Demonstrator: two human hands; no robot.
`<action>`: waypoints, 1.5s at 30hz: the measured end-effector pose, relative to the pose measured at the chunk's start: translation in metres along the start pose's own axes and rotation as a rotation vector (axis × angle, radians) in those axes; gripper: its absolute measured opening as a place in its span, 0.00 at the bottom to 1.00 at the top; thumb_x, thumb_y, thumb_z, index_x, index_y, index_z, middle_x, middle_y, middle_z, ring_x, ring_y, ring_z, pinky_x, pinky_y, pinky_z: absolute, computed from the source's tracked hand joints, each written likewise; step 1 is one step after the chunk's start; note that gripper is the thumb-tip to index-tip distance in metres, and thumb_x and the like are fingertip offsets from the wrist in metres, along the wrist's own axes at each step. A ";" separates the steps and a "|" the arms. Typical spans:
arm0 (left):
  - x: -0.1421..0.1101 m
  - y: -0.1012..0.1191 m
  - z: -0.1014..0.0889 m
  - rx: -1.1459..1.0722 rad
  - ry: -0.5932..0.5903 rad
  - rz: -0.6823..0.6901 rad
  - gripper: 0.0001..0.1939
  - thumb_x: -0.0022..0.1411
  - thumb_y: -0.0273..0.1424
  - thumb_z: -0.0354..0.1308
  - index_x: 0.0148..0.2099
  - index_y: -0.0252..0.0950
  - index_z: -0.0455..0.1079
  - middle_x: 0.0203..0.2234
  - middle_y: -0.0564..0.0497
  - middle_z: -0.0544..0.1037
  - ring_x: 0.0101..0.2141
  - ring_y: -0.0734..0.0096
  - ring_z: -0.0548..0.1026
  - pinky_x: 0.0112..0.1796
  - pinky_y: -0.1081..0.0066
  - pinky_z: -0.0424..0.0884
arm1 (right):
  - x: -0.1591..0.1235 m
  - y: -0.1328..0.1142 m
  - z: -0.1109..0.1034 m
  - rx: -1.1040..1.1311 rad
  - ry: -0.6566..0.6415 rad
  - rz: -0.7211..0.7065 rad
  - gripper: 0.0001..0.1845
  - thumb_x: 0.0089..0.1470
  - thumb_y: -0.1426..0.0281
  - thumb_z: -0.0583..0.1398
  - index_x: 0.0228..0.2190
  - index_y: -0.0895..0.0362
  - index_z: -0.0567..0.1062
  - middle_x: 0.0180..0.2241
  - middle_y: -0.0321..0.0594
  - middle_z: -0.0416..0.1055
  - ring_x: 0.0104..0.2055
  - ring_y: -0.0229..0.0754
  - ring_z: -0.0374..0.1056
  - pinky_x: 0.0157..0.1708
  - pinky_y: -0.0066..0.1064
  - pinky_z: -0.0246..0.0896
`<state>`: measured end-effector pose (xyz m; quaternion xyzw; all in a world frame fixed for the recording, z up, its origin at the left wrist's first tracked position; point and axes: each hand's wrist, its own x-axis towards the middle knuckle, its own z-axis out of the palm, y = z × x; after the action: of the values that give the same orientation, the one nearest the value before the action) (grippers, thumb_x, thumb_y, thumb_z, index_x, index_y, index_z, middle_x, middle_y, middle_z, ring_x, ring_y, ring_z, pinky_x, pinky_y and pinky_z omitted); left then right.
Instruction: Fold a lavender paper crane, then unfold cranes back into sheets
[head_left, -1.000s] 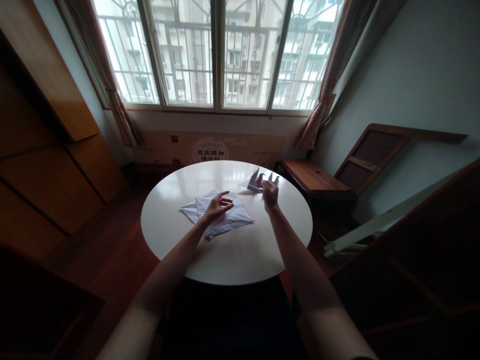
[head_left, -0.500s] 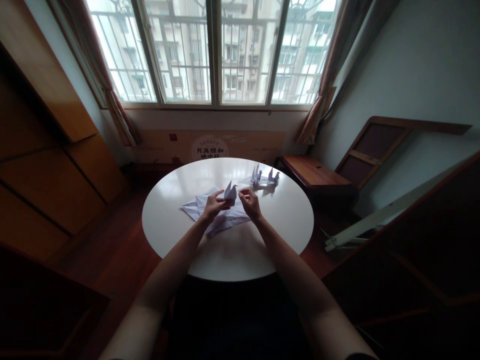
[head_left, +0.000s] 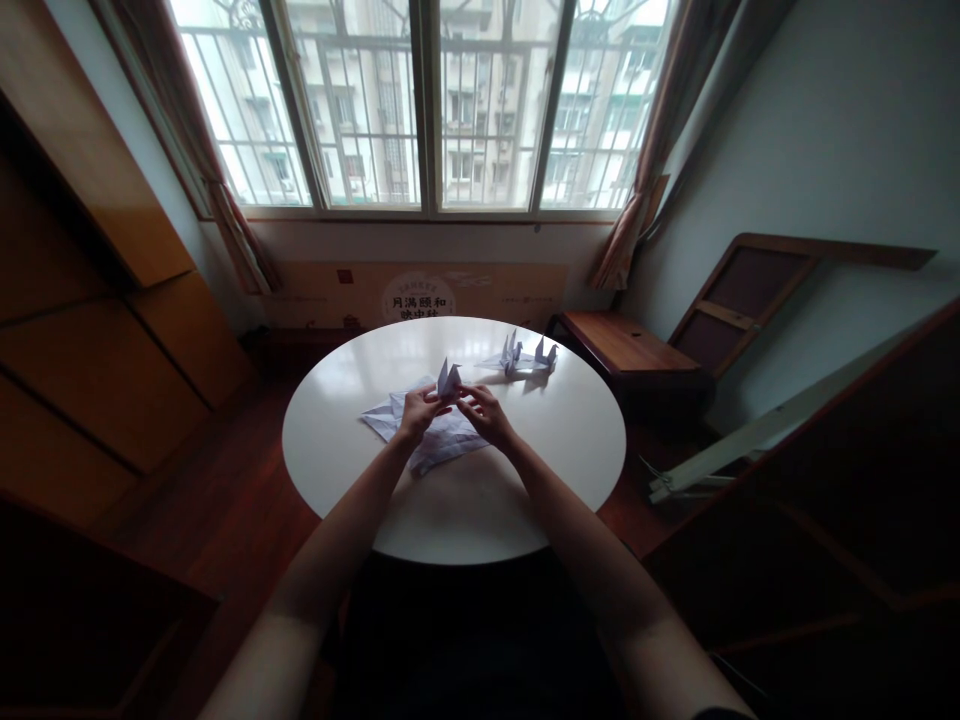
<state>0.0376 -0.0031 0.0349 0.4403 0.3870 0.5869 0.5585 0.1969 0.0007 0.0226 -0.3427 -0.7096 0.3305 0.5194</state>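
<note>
A folded paper crane [head_left: 448, 379] is held up over the middle of the round white table [head_left: 334, 470]. My left hand [head_left: 420, 411] is closed on the crane's left side and base. From the right, my right hand [head_left: 486, 412] pinches its lower right side, the fingertips partly hiding the paper. Beneath both hands lie creased sheets of pale paper [head_left: 442, 447]. Farther back on the right of the table stand finished-looking paper cranes, one of them [head_left: 546, 354] at the right end and others [head_left: 511, 352] beside it.
A wooden bench-like seat [head_left: 630, 340] stands behind the table on the right. A barred window [head_left: 427, 110] and a printed panel [head_left: 487, 290] are beyond the far edge. Wooden cabinets [head_left: 97, 380] line the left side.
My right hand has moved left and now grips the crane, where before it was apart from it. The crane and my left hand have shifted slightly left.
</note>
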 end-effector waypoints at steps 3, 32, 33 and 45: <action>-0.001 0.000 0.001 0.062 -0.040 0.082 0.30 0.34 0.39 0.75 0.40 0.27 0.76 0.31 0.41 0.81 0.34 0.59 0.79 0.38 0.62 0.76 | -0.001 0.001 0.002 -0.013 0.005 0.023 0.23 0.52 0.60 0.61 0.49 0.53 0.74 0.41 0.43 0.64 0.32 0.37 0.68 0.25 0.27 0.65; -0.007 0.010 0.006 0.137 -0.173 0.128 0.25 0.40 0.36 0.73 0.42 0.31 0.78 0.36 0.42 0.81 0.40 0.55 0.78 0.39 0.64 0.73 | 0.007 0.001 -0.010 0.195 0.132 0.137 0.18 0.46 0.58 0.62 0.36 0.57 0.73 0.33 0.41 0.74 0.28 0.39 0.70 0.22 0.28 0.64; -0.005 0.009 0.006 0.147 -0.151 0.131 0.24 0.40 0.36 0.73 0.41 0.31 0.79 0.35 0.42 0.81 0.38 0.57 0.78 0.36 0.66 0.72 | 0.007 0.002 -0.011 0.176 0.150 0.133 0.17 0.46 0.58 0.62 0.35 0.57 0.73 0.32 0.40 0.74 0.27 0.38 0.69 0.22 0.27 0.64; -0.005 0.012 0.003 0.004 -0.088 -0.084 0.33 0.40 0.35 0.73 0.51 0.35 0.72 0.32 0.47 0.78 0.28 0.73 0.74 0.29 0.74 0.67 | 0.005 0.004 -0.010 0.115 0.131 0.095 0.22 0.49 0.61 0.60 0.45 0.56 0.67 0.24 0.31 0.66 0.22 0.35 0.64 0.23 0.28 0.63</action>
<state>0.0367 -0.0092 0.0471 0.4502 0.3816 0.5421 0.5982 0.2062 0.0084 0.0240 -0.3663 -0.6369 0.3718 0.5675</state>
